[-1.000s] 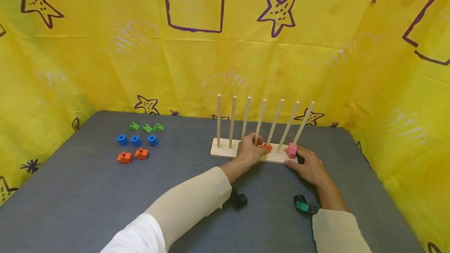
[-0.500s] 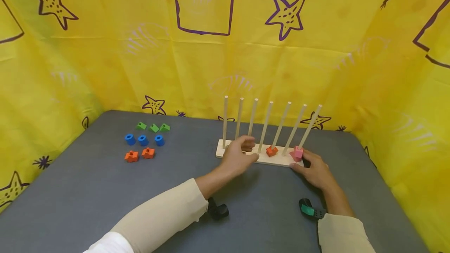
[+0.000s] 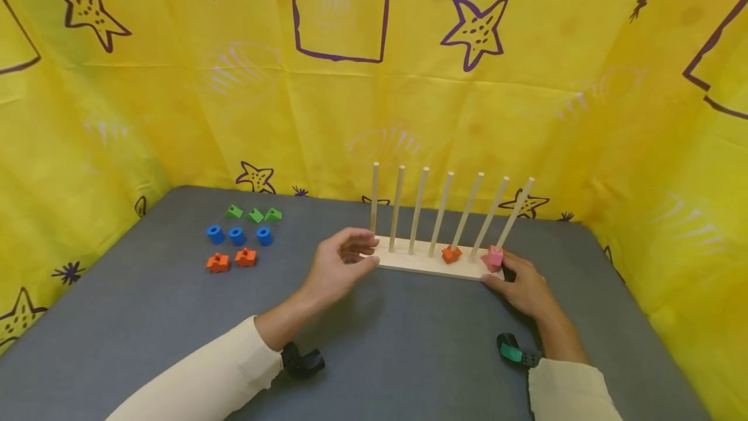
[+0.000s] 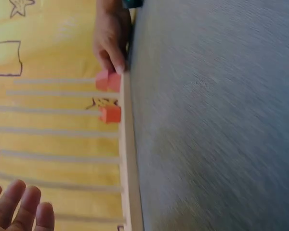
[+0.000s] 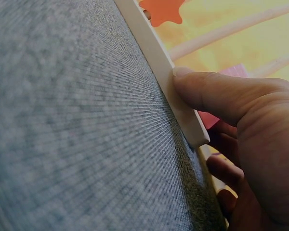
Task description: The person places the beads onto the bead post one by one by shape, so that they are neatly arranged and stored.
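Observation:
A wooden peg board [image 3: 421, 264] with a row of several upright pegs stands on the table. An orange star-shaped block [image 3: 450, 254] sits low on one peg. On the rightmost peg is a pink block [image 3: 495, 257]. My right hand [image 3: 526, 286] grips the board's right end; in the right wrist view its thumb [image 5: 207, 91] presses the front edge and the other fingers curl behind. Beside the board's left end is my left hand [image 3: 336, 271], holding nothing. Its loosely bent fingers [image 4: 24, 207] show at the lower left of the left wrist view.
On the left of the grey table [image 3: 409, 356] lie green triangular blocks [image 3: 255, 216], blue cylinders [image 3: 236, 236] and two orange blocks [image 3: 218, 263], in rows. A yellow curtain [image 3: 234, 102] with sea drawings hangs behind and at both sides.
My left hand has moved left, from the pegs near the orange block to the board's left end. The orange block stays on its peg. My right hand keeps its grip on the board.

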`<state>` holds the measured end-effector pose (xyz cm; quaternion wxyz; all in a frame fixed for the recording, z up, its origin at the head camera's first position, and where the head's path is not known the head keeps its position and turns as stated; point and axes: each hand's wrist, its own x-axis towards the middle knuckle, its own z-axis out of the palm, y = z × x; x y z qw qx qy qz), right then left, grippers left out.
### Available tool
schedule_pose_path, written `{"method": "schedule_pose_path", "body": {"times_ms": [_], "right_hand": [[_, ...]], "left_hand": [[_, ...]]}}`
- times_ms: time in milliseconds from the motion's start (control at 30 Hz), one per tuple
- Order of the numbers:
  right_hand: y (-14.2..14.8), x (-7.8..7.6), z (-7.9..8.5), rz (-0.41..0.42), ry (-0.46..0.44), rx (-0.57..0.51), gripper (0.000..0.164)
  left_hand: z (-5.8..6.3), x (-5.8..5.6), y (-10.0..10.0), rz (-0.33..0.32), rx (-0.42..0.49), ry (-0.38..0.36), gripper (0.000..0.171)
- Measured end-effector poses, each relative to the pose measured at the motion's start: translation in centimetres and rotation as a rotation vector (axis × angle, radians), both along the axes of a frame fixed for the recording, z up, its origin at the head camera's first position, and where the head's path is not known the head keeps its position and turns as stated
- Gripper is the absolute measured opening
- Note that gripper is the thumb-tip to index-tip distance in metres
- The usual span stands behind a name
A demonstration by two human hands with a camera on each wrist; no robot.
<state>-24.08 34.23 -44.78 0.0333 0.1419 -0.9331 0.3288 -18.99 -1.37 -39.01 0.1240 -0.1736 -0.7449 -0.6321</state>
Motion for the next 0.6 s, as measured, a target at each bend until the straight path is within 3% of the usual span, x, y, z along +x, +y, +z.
{"method": "schedule_pose_path", "body": {"times_ms": [233,600], "right_hand": [[0.0,0.0,-0.1,0.001,-0.004,0.001,0.062],[0.0,0.0,-0.2,-0.013,-0.012,0.017,0.064]], "left_hand": [[-0.2,0.8,-3.6,0.017,0.001,0.047,0.036],[0.0,2.2,-9.4,0.139,0.022,0.075,0.039]]}}
